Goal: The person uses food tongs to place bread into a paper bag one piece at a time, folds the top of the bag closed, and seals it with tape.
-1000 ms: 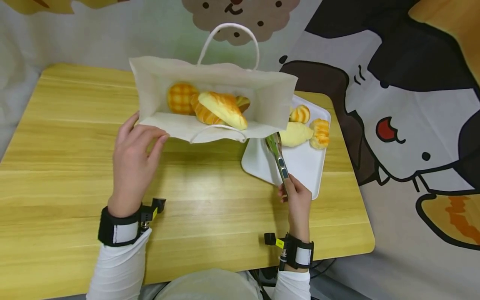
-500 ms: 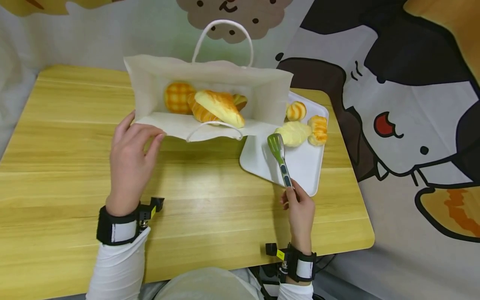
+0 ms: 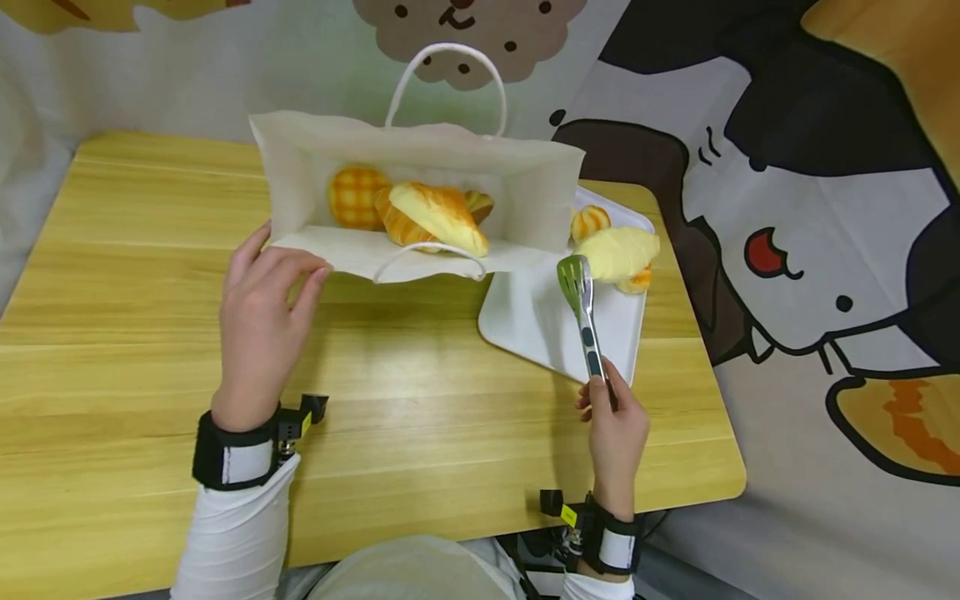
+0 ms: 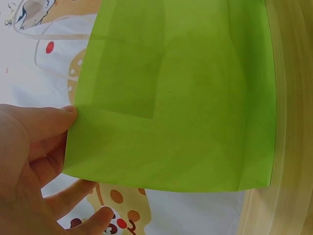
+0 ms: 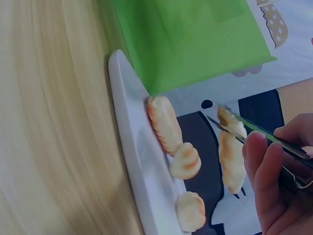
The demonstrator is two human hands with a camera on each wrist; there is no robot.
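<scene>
My left hand (image 3: 262, 325) pinches the near left rim of a paper bag (image 3: 540, 196), white inside; its green outside (image 4: 171, 98) fills the left wrist view. Inside the bag lie a round checked bun (image 3: 358, 197), a long pale-topped loaf (image 3: 442, 218), and other bread partly beneath it. My right hand (image 3: 617, 433) grips a pair of green-tipped metal tongs (image 3: 588, 325). Between the tongs' tips is a pale yellow bread (image 3: 618, 252), which in the right wrist view hangs above the tray, apart from the other pieces.
A white tray (image 3: 525, 321) stands right of the bag, partly under its edge. On it are a striped roll (image 3: 590, 222) and a golden bread (image 3: 636, 281) half covered from above. The right wrist view shows a longer bread (image 5: 164, 125) there too. A printed cloth hangs behind the table.
The tongs have moved right and now hold the pale yellow bread, which has risen off the tray and shifted right over the golden one. My left hand and the bag have barely moved.
</scene>
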